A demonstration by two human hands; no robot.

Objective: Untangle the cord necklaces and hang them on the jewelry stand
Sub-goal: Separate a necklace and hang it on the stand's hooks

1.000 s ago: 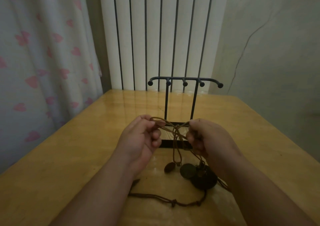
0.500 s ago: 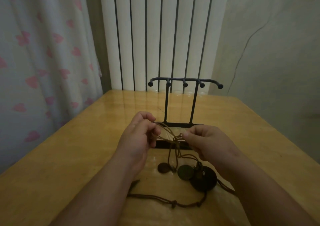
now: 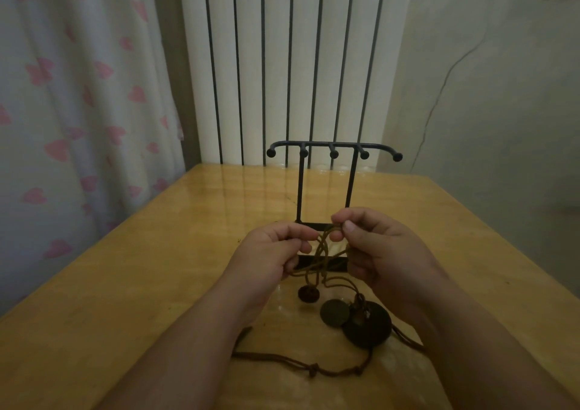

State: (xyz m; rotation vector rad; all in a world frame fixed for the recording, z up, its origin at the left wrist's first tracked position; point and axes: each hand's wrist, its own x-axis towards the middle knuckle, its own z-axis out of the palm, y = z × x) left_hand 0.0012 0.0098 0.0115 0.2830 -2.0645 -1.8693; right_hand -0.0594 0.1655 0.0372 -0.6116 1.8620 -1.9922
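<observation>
Head view, right hand (image 3: 381,252) risen, cords (image 3: 323,254) pinched higher

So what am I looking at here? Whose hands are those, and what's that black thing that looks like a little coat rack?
There is no machine here. The picture comes from a camera worn on a person's head, so you look down at their own two hands, as if you were them.

The left hand and the right hand are pinching a bunch of tangled brown cords between them. These are cord necklaces twisted together, and the person is trying to pull them apart.

Below the hands, three round pendants lie close together on the wooden table: a small one, a middle one and a big dark one. More cord trails on the table nearer the person.

The black thing is a jewelry stand. Its hooks are bare: nothing hangs there yet.
</observation>
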